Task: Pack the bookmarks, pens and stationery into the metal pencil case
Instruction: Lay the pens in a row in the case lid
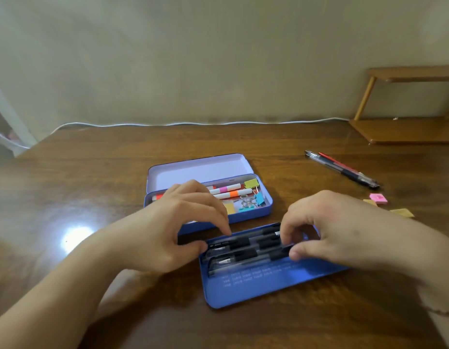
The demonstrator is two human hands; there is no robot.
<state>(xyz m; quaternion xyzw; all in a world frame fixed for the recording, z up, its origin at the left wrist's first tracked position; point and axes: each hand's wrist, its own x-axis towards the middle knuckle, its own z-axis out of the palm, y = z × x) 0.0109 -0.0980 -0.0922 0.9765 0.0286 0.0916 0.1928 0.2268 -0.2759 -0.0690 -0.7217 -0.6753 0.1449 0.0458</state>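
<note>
While both hands are bent over the blue tray [276, 285] lying on the wooden table [97, 177] nearest the person, a row of black gel pens [243, 250] is being settled along its far edge. Their long axes run left to right with a slight rise toward the right, so one end is met by each hand: the left hand [173, 222] is curled at the left ends, thumb and forefinger pinched lightly against the barrels, and the right hand [326, 227] is arched over the right ends, fingertips pressed down on them, thumb laid at the near side. Neither hand is fully closed; the pens are touched and steadied rather than lifted, as far as can be judged. Clear barrels, black grips and black caps can be made out, four or so side by side, though the exact count is blurred. Just beyond the tray stands the open metal pencil case [246, 214], its pale lid [193, 170] tilted back, with white highlighters [231, 191], binder clips [256, 197] and sticky tabs already inside. Still unpacked, well to the right, are loose pens [344, 170] and small sticky notes [378, 198]; these lie nearer the right hand, by which they would most easily be reached.
</note>
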